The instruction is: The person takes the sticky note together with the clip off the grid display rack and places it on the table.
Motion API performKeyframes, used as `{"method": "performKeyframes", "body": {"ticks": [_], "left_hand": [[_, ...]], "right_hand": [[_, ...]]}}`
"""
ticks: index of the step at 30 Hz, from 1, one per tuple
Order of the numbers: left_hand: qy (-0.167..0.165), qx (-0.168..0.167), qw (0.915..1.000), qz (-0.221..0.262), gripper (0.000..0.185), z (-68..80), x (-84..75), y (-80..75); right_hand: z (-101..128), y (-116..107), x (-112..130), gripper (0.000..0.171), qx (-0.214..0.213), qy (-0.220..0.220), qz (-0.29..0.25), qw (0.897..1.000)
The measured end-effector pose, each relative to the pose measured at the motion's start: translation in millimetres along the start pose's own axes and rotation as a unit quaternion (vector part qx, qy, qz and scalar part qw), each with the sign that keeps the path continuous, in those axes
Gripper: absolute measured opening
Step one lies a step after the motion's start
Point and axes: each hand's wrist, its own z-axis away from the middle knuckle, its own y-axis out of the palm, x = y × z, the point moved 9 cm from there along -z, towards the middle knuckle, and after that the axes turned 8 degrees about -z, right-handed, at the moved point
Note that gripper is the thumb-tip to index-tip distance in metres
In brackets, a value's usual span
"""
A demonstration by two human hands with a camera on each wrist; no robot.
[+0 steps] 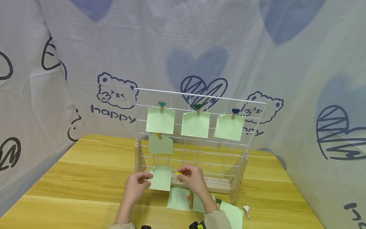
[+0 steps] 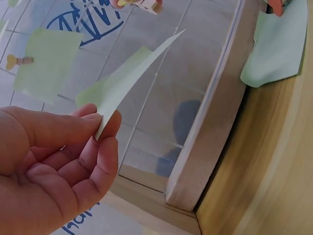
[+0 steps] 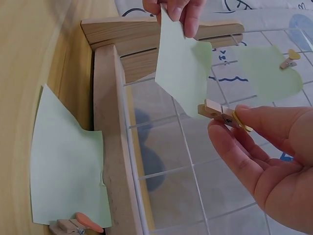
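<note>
Between thumb and fingers my left hand (image 1: 136, 184) pinches a pale green paper note (image 1: 160, 178) by its left edge, in front of the lower part of a white wire grid (image 1: 200, 94). In the right wrist view my right hand (image 3: 266, 152) pinches a small wooden clothespin (image 3: 219, 112) with a yellow heart on it, its tip close to the held note's edge. Above, three green notes (image 1: 195, 124) hang in a row on heart clothespins. A fourth hanging note (image 1: 161, 145) with a yellow-heart clothespin (image 2: 18, 61) is below the leftmost one.
Wooden feet (image 1: 239, 176) and a wooden bar (image 1: 214, 187) support the grid on the wood-grain table (image 1: 85, 178). Several loose green notes (image 1: 179, 198) lie in front, with an orange-heart clothespin (image 3: 78, 224) and a green-heart one (image 1: 218, 201). A white-heart clothespin (image 1: 247, 211) lies to the right.
</note>
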Motion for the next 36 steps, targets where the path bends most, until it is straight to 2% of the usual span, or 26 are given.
{"method": "performKeyframes", "body": {"ticks": [7, 10, 13, 16, 18, 28, 36], "left_hand": [[-0.012, 0.009, 0.9997, -0.017, 0.021, -0.5, 8.5, 0.7], [-0.015, 0.017, 0.9995, -0.020, 0.021, -0.4, 12.5, 2.3], [-0.015, 0.020, 0.9993, -0.029, 0.020, 0.2, 16.8, 1.5], [-0.019, 0.026, 0.9986, -0.043, 0.020, 0.9, 20.8, 0.0], [-0.023, 0.031, 0.9981, -0.048, 0.021, 1.2, 23.3, -0.4], [-0.056, 0.051, 0.9958, -0.051, 0.023, 4.4, 35.6, 2.3], [-0.079, 0.060, 0.9937, -0.052, 0.022, 6.3, 46.3, 4.0]], "right_hand": [[-1.7, 1.3, -13.9, 0.008, -0.003, 0.023, 0.006, 1.000], [2.1, 3.4, -3.8, 0.008, -0.003, 0.028, -0.002, 1.000], [2.4, 7.1, -6.9, 0.008, 0.002, 0.033, -0.013, 0.999], [-0.3, 12.1, -23.0, 0.009, 0.014, 0.049, -0.013, 0.999], [-1.8, 15.4, -31.6, 0.010, 0.022, 0.058, -0.012, 0.998], [-2.8, 29.8, -37.2, 0.012, 0.047, 0.076, -0.026, 0.996], [-6.6, 39.6, -47.5, 0.008, 0.061, 0.095, -0.014, 0.993]]}}
